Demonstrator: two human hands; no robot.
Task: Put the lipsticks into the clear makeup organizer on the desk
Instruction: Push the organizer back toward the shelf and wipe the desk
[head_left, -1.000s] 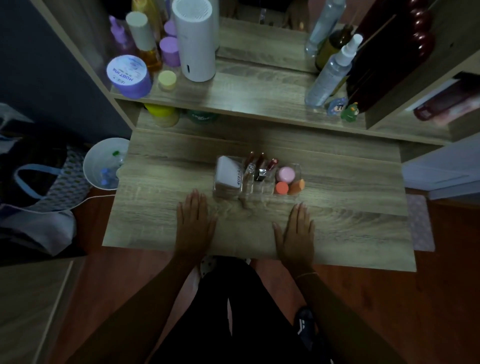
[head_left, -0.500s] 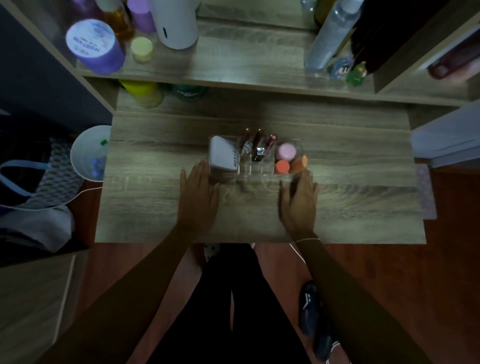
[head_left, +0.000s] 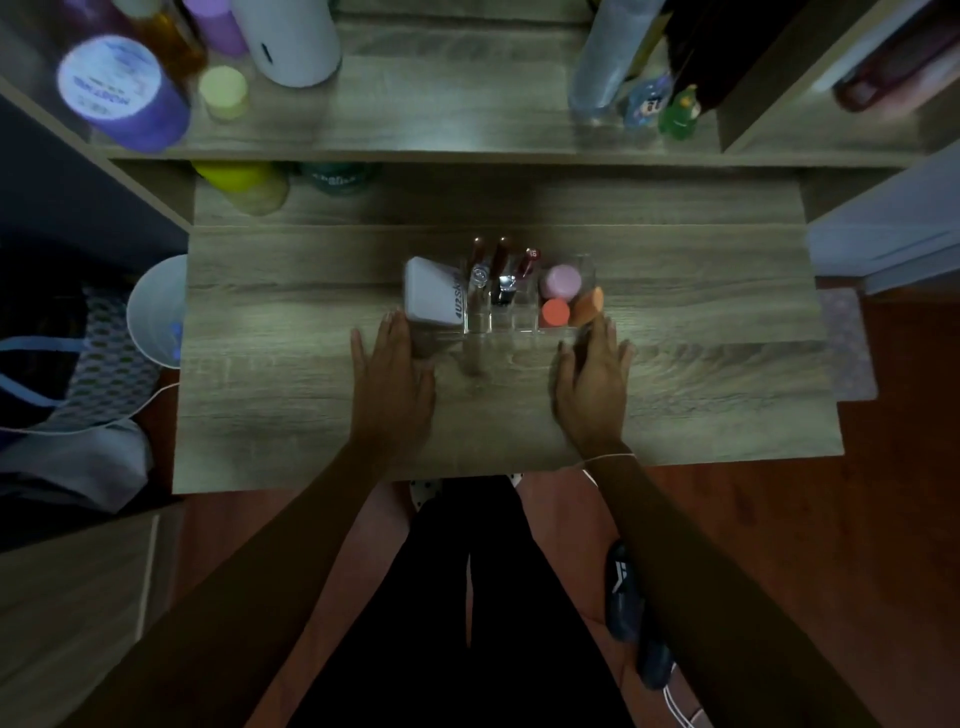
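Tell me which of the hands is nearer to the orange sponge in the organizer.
Right. The right hand has its fingertips just in front of the orange sponge. The left hand is at the organizer's other end, by the white box.

White box (head_left: 432, 295) in the organizer (head_left: 524, 325): "4U2SK…", rest cut off. Purple jar (head_left: 120, 89) lid on shelf: "MOIST…", blurred. Other labels unreadable.

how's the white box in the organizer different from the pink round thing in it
The white box sits at the left end of the clear organizer; the pink round thing sits at the right end. The box is blocky, with dark lettering on its side; the pink thing is rounded and plain. The box looks clearly bigger. The left hand is by the box, the right hand nearer the pink thing. Both stand inside the organizer.
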